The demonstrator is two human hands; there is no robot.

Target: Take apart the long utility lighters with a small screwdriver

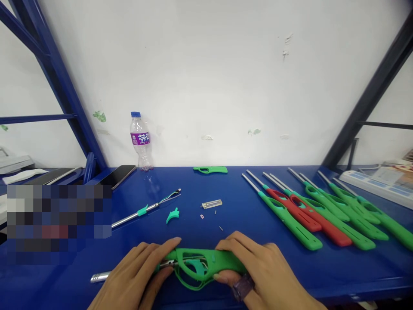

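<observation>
A green long-necked gas lighter [222, 261] lies across both hands near the table's front edge, its metal tube pointing left. My left hand [135, 269] pinches it where the tube meets the body. My right hand [254, 262] is wrapped round the handle. The two shell halves gape around the trigger loop, and a teal trigger [197, 267] and thin wires show inside. Beyond the hands lie a loose teal trigger [173, 215], a clear fuel tank [212, 203], a small pinkish piece [201, 216] and tiny metal pins [221, 228]. A separate metal tube [135, 214] with wires rests at left.
Several green and red lighters [290, 219] lie in a row at right. A green shell half [211, 170] is by the wall. A plastic bottle [140, 142] and phone [121, 175] stand and lie back left; a white power strip [377, 185] is far right on the blue table [129, 245].
</observation>
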